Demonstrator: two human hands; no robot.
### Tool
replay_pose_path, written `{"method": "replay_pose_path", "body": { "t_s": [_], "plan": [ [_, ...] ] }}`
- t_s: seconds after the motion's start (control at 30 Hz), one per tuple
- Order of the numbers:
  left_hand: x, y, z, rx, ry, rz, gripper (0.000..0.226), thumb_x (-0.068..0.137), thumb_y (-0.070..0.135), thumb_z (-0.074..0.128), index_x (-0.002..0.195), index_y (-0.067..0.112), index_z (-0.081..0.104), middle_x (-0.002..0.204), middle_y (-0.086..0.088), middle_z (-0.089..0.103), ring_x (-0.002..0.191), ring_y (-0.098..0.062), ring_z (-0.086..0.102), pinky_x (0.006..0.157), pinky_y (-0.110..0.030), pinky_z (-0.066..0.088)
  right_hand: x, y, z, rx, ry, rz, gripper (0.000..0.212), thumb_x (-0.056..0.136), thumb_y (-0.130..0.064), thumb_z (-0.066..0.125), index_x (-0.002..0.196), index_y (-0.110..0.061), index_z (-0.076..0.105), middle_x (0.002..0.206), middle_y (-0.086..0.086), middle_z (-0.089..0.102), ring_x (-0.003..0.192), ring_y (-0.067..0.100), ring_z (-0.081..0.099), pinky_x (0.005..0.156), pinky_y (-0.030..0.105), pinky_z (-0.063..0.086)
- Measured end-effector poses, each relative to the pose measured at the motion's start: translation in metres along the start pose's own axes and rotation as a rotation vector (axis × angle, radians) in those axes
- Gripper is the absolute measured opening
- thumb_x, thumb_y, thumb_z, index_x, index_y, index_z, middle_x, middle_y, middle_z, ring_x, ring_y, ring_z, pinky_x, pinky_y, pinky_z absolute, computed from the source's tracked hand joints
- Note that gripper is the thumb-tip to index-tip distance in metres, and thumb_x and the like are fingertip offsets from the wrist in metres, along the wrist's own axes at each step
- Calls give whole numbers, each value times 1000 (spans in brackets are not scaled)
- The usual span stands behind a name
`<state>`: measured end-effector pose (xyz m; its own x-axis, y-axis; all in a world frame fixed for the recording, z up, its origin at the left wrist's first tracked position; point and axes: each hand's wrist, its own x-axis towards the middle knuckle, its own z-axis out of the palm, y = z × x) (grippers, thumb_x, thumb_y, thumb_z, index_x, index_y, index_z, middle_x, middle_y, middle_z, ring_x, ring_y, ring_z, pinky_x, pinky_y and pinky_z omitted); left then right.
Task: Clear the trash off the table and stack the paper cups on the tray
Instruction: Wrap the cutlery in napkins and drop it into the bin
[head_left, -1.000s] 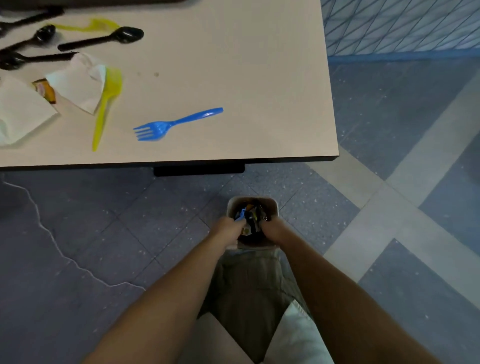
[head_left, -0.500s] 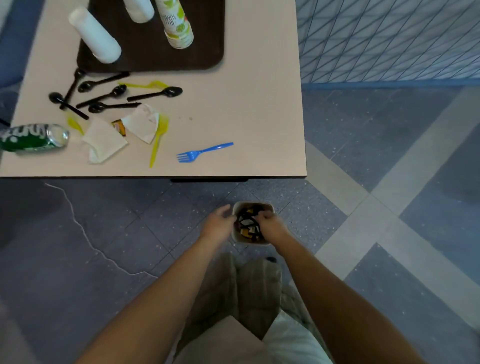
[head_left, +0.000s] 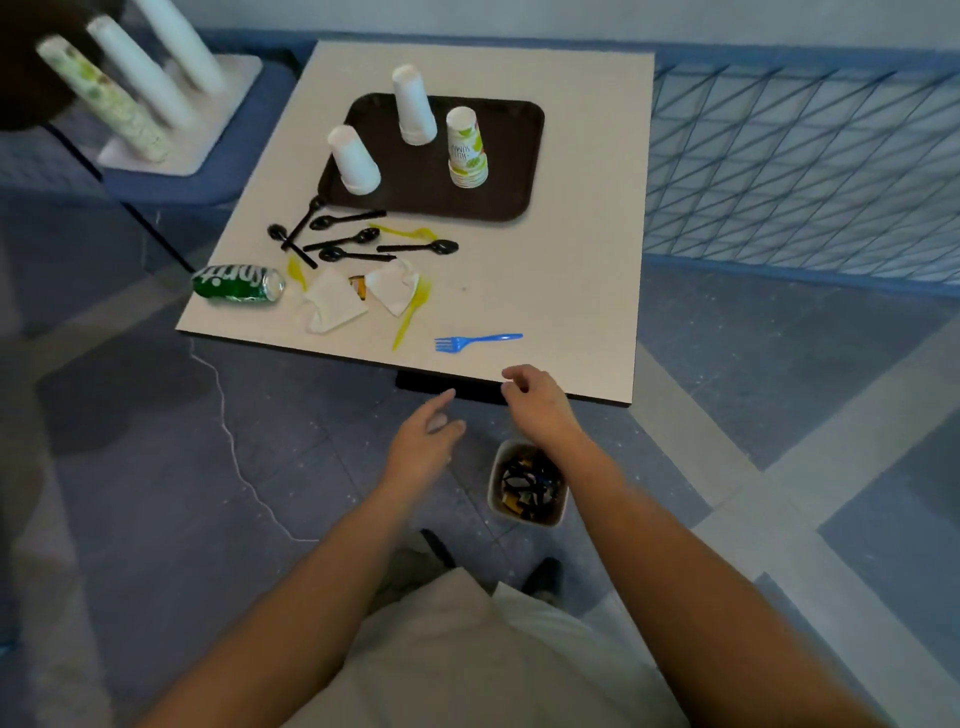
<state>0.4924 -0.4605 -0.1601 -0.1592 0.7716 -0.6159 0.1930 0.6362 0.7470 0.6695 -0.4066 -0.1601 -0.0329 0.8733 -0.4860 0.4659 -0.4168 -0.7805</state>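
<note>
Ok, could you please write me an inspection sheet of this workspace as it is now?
Surface: beige table, square, dark edge.
Job's things: brown tray carrying upturned paper cups: rear white stack, left white stack at its left edge, printed stack; trash bin on the floor, holding scraps.
Clutter: blue fork, black spoons, yellow cutlery, crumpled napkins, Sprite can lying on its side, all on the table.
Grippers: left hand and right hand both empty, fingers relaxed, near the table's front edge.
Cables: thin white line on the floor, cord or crack, cannot tell.
Surroundings: blue lattice fence; side stand with three more cup stacks.
</note>
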Motion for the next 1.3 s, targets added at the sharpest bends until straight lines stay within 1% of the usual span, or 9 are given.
{"method": "replay_pose_path", "body": {
  "t_s": [0.1, 0.23, 0.33, 0.57, 0.7, 0.83, 0.93, 1.17, 1.3],
  "plan": [
    [11, 13, -27, -29, 19, 21, 48, 100, 20, 69, 145, 32, 58, 119, -4, 63, 84, -13, 62, 74, -31, 52, 22, -21, -1, -87, 38, -56, 42, 101, -12, 48, 142, -15, 53, 140, 10, 36, 71, 20, 61, 69, 31, 51],
    [40, 32, -66, -76, 14, 41, 42, 98, 20, 70, 136, 36, 64, 102, -2, 64, 82, -17, 60, 71, -34, 47, 59, -33, 13, -334, 78, -129, 59, 95, -4, 48, 151, -24, 44, 149, 13, 28, 112, 34, 55, 98, 44, 52],
    [64, 48, -97, -66, 27, 61, 39, 97, 22, 69, 131, 40, 64, 104, -1, 68, 86, -16, 63, 73, -33, 51, 84, -37, 28, -632, 100, -111, 64, 94, -4, 50, 151, -30, 40, 149, 12, 26, 120, 33, 43, 95, 45, 52],
    [138, 85, -170, 113, -44, 86, 42, 98, 28, 65, 138, 38, 62, 121, -1, 69, 100, -17, 71, 97, -41, 56, 131, -49, 55, -773, 220, 21, 19, 99, -14, 50, 118, -16, 50, 124, 13, 35, 103, 36, 45, 76, 48, 52],
    [171, 104, -190, 174, -127, 106, 38, 97, 30, 64, 135, 37, 64, 118, -1, 70, 98, -16, 69, 91, -35, 53, 142, -52, 54, -825, 289, 86, 17, 102, -19, 51, 117, -10, 53, 122, 14, 38, 103, 36, 48, 76, 47, 52],
    [194, 123, -194, 157, -181, 106, 34, 99, 28, 64, 133, 29, 65, 115, -2, 70, 93, -14, 68, 85, -31, 53, 144, -63, 62, -521, 423, 167, 19, 102, -19, 54, 114, -6, 59, 121, 18, 45, 105, 40, 50, 88, 46, 46],
    [205, 132, -183, 152, -235, 61, 34, 100, 31, 63, 133, 22, 65, 115, 0, 70, 97, -15, 70, 84, -30, 55, 145, -93, 76, -180, 476, 79, 4, 99, -13, 59, 101, -12, 62, 106, 12, 54, 90, 31, 56, 84, 36, 44],
    [226, 149, -162, 90, -315, -58, 26, 102, 42, 60, 119, 25, 72, 113, 3, 71, 99, -16, 68, 78, -28, 55, 167, -164, 122, -2, 193, 48, 4, 99, -17, 61, 96, -15, 63, 84, -9, 61, 76, 6, 56, 62, 11, 38],
    [241, 155, -161, 113, -216, -10, 16, 101, 33, 62, 98, 26, 76, 108, -8, 75, 97, -20, 69, 80, -34, 55, 177, -173, 129, 11, 76, 37, 6, 98, -22, 61, 94, -18, 64, 86, -7, 65, 76, 5, 57, 62, 12, 39]
  ]
}}
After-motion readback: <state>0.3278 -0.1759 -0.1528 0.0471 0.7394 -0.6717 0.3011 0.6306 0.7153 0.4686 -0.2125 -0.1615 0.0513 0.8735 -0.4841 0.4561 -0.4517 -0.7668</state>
